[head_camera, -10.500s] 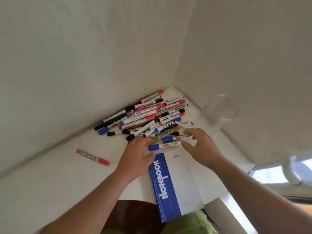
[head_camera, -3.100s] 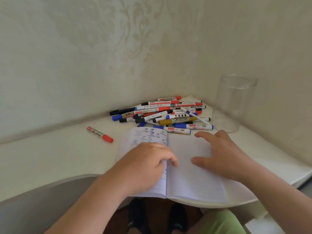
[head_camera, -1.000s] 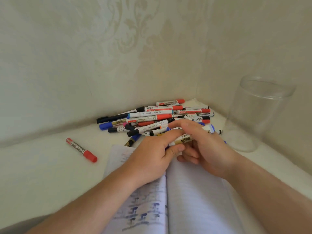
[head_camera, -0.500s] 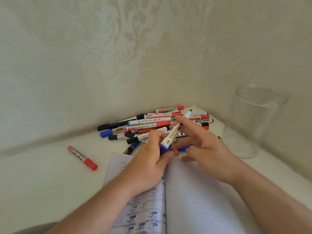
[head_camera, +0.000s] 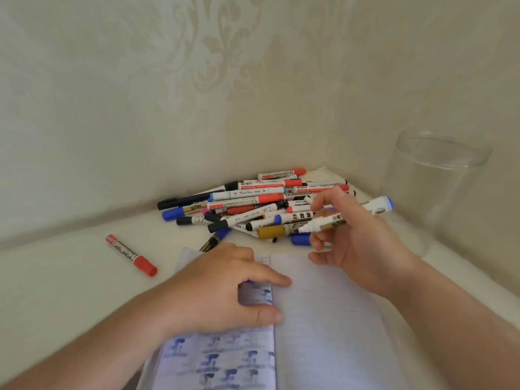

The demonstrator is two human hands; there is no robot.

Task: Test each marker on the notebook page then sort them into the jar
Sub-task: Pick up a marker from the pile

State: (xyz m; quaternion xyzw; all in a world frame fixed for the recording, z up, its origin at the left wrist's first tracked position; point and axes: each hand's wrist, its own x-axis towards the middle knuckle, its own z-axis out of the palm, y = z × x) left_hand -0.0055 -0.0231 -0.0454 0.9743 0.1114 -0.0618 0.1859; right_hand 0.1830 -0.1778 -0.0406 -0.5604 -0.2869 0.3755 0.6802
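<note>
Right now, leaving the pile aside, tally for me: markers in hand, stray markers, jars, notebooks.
Marker held in the right hand: 1
Stray red marker: 1
Jar: 1
Notebook: 1
Total: 4

The pile of markers (head_camera: 253, 206) fills the far corner of the bench (head_camera: 56, 277), where 2 walls close it behind and at the right. The clear jar (head_camera: 433, 192) stands upright right of the pile, its mouth open upward. The open notebook (head_camera: 323, 319) covers the near middle. Left of it, bare bench is free around 1 red marker (head_camera: 130, 254).
</note>
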